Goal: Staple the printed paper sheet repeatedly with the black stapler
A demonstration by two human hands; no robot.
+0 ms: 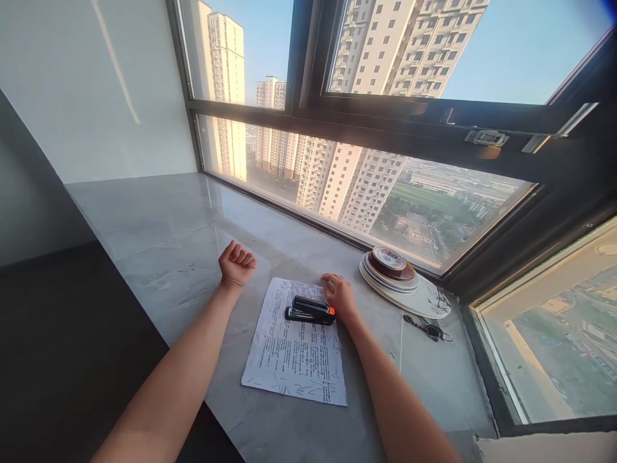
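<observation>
My left hand [238,263] is closed in a fist just past the upper left corner of a sheet of paper [296,376]; nothing shows in it, though its palm side is hidden. At the sheet's upper right edge, my right hand [339,294] rests with fingers loosely bent and apart, holding nothing that I can see. A black stapler [311,310] with an orange end lies across the upper part of the paper, close beside my right hand. Printed lines cover the sheet, along with thin dark marks that look like loose staples.
A stack of plates [388,273] stands by the window at the right. Near it lie keys [430,330] on a ring. Small loose bits [189,265] dot the grey marble sill [144,225]. The sill's edge drops away on the left; window frames border the back and right.
</observation>
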